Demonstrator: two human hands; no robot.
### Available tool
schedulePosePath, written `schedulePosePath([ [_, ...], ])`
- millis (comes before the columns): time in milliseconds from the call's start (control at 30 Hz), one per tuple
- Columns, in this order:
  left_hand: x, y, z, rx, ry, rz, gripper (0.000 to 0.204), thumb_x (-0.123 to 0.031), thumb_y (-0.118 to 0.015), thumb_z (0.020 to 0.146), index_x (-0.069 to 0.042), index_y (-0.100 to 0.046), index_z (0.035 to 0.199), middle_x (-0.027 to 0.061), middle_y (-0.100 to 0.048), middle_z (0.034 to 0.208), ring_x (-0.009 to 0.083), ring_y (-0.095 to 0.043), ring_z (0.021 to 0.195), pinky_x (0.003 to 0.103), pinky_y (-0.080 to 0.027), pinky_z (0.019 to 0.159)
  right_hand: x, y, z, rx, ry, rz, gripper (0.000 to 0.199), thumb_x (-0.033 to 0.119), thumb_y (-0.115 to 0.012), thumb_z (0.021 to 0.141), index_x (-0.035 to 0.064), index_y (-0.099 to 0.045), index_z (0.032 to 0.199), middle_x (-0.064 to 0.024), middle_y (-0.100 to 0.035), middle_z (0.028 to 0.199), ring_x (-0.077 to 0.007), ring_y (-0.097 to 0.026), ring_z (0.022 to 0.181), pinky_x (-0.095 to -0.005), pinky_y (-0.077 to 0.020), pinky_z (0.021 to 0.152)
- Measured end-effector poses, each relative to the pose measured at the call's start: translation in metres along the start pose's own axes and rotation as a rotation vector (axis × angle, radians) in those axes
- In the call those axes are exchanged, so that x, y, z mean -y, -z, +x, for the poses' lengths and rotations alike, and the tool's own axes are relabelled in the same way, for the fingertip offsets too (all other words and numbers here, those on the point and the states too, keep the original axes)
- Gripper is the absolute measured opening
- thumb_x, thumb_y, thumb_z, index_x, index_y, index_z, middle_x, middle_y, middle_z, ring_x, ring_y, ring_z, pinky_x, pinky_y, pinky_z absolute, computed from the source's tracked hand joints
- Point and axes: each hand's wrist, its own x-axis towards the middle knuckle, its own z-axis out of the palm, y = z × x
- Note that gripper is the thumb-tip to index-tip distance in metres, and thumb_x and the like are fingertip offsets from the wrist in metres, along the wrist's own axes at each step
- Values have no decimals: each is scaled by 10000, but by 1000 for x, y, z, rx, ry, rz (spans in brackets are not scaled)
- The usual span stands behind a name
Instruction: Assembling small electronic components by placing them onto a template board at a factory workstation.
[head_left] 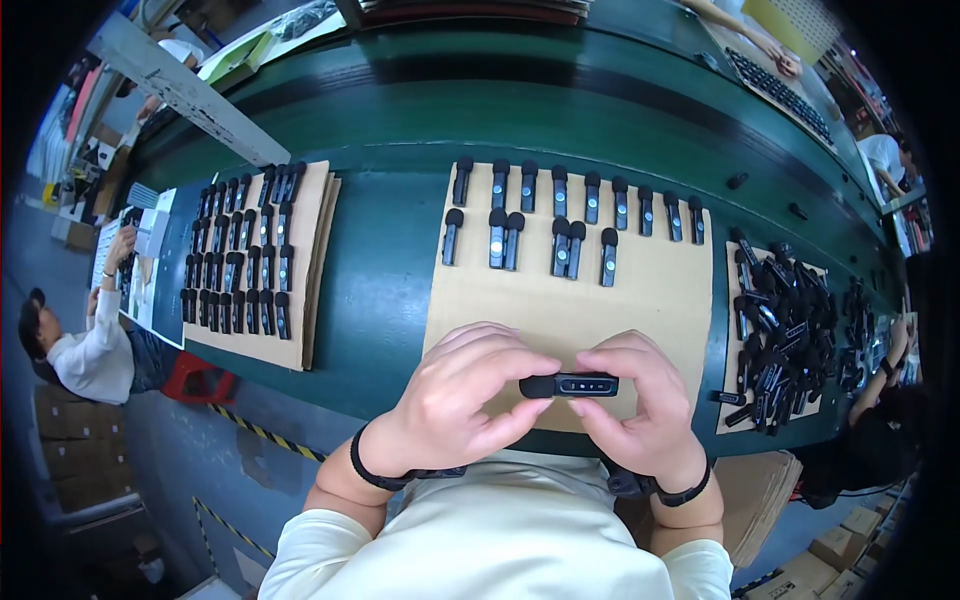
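Black clip microphone [570,385] sits pinched between left hand [455,400] and right hand [640,405] at six o'clock; a loosened fingertip grip could drop it onto the cardboard sheet [650,300].

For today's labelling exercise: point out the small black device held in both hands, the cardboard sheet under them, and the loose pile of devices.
black device [570,385], head view, its middle.
cardboard sheet [660,295], head view, bare part.
pile of devices [780,330], head view, centre of the heap.
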Motion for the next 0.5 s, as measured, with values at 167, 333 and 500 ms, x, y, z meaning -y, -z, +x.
schedulePosePath([
  [167,0,-11,11,5,-5,23,317,-63,-793,704,6,-678,991,126,-691,890,298,-670,834,447,-531,882,-12,6,-4,-5,48,16,315,-34,-749,720,-8,-639,1014,-123,-660,875,-249,-625,750,-331,-487,653],
  [333,-1,-13,9,5,-24,26,306,-57,-792,699,7,-673,974,123,-684,881,293,-662,813,455,-532,876,-10,6,-5,-17,116,-32,317,-33,-752,716,-5,-641,1012,-121,-666,873,-252,-623,728,-335,-483,629],
  [500,-5,-11,-2,1,-28,6,297,-48,-788,697,8,-666,962,119,-676,870,290,-655,795,457,-532,872,-2,-1,-11,-31,131,-40,320,-29,-757,711,-3,-643,1009,-120,-665,859,-256,-620,711,-338,-481,621],
])
